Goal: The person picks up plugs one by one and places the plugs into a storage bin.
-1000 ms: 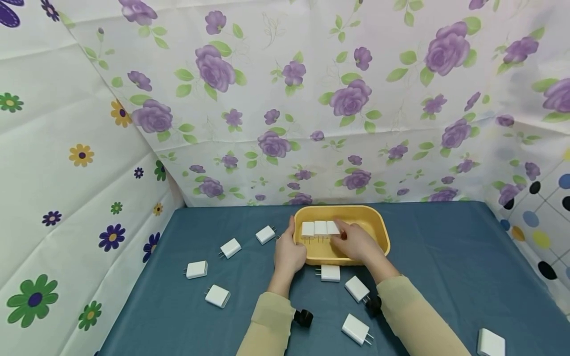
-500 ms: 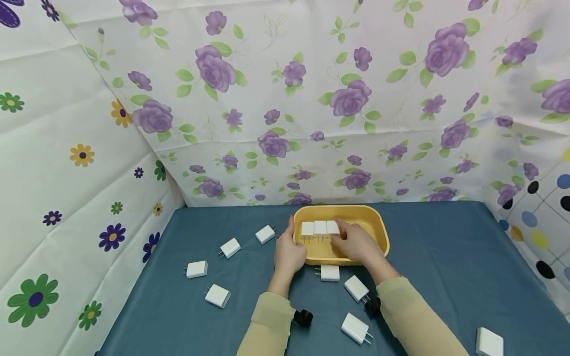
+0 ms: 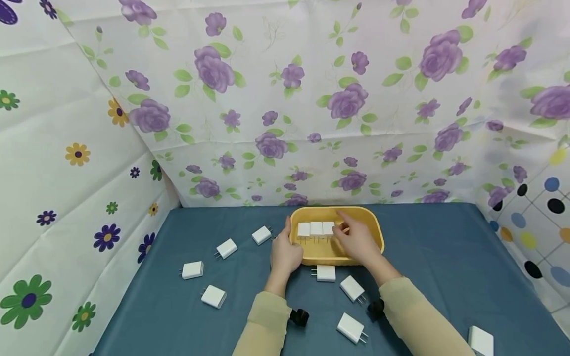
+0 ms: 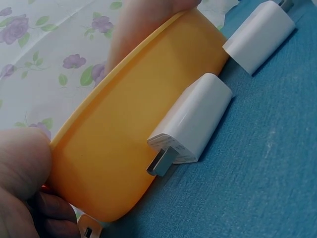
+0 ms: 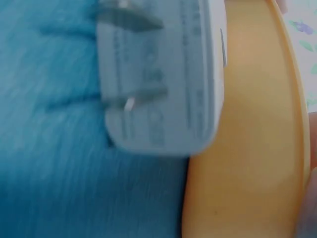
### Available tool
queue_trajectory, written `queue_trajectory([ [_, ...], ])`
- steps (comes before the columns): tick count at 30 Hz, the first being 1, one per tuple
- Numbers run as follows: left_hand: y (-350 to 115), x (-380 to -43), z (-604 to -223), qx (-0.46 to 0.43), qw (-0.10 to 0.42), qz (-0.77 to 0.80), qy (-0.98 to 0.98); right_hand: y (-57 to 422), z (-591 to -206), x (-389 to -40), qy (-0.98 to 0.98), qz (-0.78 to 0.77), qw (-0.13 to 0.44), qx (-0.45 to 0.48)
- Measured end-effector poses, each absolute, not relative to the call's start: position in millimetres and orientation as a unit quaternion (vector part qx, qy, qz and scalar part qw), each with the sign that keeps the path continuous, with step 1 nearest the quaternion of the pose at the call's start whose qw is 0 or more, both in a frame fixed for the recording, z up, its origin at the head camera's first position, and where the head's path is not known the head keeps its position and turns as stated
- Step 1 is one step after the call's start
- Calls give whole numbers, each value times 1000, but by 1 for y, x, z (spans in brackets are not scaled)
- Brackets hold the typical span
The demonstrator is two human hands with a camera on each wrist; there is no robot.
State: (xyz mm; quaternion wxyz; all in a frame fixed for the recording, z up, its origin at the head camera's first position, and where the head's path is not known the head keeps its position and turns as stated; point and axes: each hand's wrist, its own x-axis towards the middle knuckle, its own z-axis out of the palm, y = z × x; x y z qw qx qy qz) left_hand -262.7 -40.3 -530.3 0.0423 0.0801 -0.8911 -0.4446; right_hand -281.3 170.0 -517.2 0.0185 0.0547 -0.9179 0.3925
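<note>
The left hand (image 3: 285, 253) holds the near left corner of a yellow plastic tray (image 3: 325, 261), its thumb at the rim. In the left wrist view, curled fingers (image 4: 55, 210) show by the tray's outer wall. Inside the tray, three white chargers (image 3: 316, 229) stand side by side in a row, prongs toward the person. Over the tray's right half, the right hand (image 3: 358, 242) has its index finger extended and its other fingers loosely bent beside the rightmost charger. Its fingers grip nothing visible. The right wrist view mostly shows a blurred charger (image 5: 158, 79) outside the tray.
Directly before the tray lies a charger (image 3: 326, 273), with another charger (image 3: 352, 289) and a larger one (image 3: 351, 328) nearer. Several more, including a charger (image 3: 192, 270), lie on the left of the blue cloth (image 3: 423, 257). One charger (image 3: 481, 340) sits front right.
The right hand's fingers have come off the rightmost charger and spread, moving slightly right. The left hand keeps its hold on the tray. The head view has shifted slightly.
</note>
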Motion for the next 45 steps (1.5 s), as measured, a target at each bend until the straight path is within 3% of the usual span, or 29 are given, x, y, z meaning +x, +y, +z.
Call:
queue_trajectory([
  [6, -39, -264, -530, 78, 35, -442, -893, 189, -506, -271, -911, 399, 47, 91],
  [17, -43, -263, -533, 93, 31, -446, -890, 273, -486, -217, -932, 339, 20, 123],
  [28, -40, -263, -530, 85, 35, -442, -892, 381, -484, -148, -948, 269, -158, 58],
  [35, -39, -264, -530, 90, 23, -438, -894, 406, -504, -117, -947, 203, -243, -57],
  [45, -40, -263, -529, 88, 29, -438, -894, 417, -530, -94, -935, 145, -314, -81],
])
